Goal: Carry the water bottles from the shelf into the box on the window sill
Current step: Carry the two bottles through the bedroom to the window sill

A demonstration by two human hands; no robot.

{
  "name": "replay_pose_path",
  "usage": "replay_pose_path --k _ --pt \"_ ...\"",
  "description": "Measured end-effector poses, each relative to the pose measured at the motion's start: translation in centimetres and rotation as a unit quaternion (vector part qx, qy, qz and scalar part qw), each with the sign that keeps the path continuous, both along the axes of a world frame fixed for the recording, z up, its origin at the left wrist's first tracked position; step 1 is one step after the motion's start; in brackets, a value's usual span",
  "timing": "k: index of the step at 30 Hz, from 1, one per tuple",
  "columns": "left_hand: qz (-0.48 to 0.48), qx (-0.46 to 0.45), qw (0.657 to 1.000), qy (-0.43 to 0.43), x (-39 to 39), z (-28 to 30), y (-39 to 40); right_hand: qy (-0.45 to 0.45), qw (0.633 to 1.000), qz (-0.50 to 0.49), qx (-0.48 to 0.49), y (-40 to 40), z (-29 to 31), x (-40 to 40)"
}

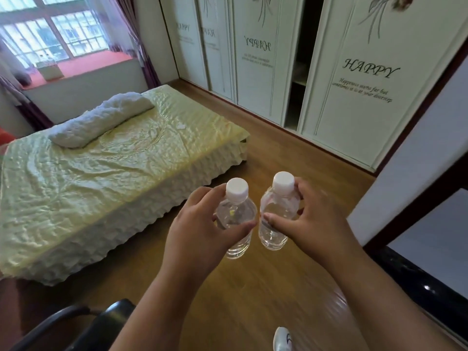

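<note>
I hold two clear water bottles with white caps upright over the wooden floor. My left hand [200, 224] grips the left bottle [236, 214] around its shoulder. My right hand [311, 221] grips the right bottle [277, 211] near its neck and body. The bottles hang side by side, almost touching. Far off at the upper left, a pale box [50, 69] stands on the red window sill [96, 64] under the window.
A bed with a green cover [101, 173] and a white pillow [101, 120] fills the left. White wardrobe doors [354, 84] line the right wall, one gap open. A black chair [101, 325] is at the bottom left, a dark ledge [417, 287] at the right.
</note>
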State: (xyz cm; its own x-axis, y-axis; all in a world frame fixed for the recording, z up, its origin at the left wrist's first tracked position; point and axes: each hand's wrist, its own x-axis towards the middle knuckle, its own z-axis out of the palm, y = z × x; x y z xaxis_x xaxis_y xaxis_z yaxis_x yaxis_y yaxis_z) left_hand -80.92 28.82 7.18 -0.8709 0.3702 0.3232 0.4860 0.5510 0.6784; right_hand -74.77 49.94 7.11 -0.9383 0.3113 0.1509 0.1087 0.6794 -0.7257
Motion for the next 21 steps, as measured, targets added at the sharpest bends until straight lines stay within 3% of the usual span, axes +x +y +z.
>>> replay_pose_path --k 10,21 --pt "-0.002 0.034 0.999 0.023 -6.9 2.1 10.8 0.018 0.999 0.0 0.043 10.6 2.5 -7.5" --pt "-0.033 0.049 0.998 0.006 -14.8 1.4 17.0 -0.015 0.999 -0.031 -0.017 15.8 2.1 -13.3"
